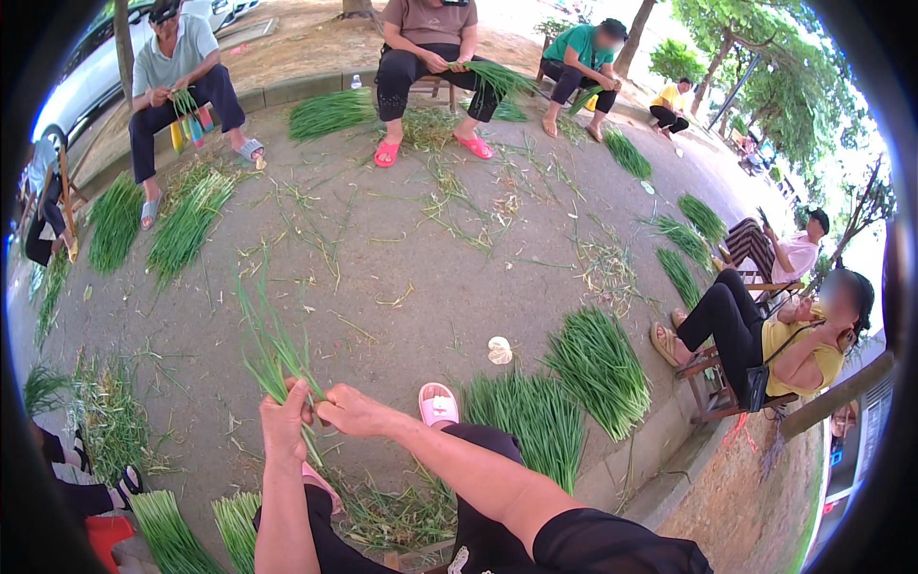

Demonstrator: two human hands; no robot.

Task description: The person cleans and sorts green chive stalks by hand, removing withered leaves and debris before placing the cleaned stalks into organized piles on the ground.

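My left hand (pixel 285 421) is closed around a small bunch of thin green onions (pixel 273 346). Their long green tops fan out away from me, and the paler stems show below the fist. Fingers of my right hand (pixel 350 409) are pinched together against the bunch, right beside the left fist, apparently on a stalk; the exact grip is partly hidden. Between my legs lies a heap of stripped leaves and trimmings (pixel 397 507). Beyond my right knee a thick pile of green onions (pixel 531 421) lies on the pavement, with another sorted pile (pixel 601 371) past it.
Seated people with green onions are spread around the paved ground (pixel 382 277). Loose trimmings (pixel 607 268) are scattered over it. A crumpled white item (pixel 499 350) lies ahead of my pink slipper (pixel 438 404). More bundles (pixel 172 531) are at lower left, near a red stool (pixel 110 538).
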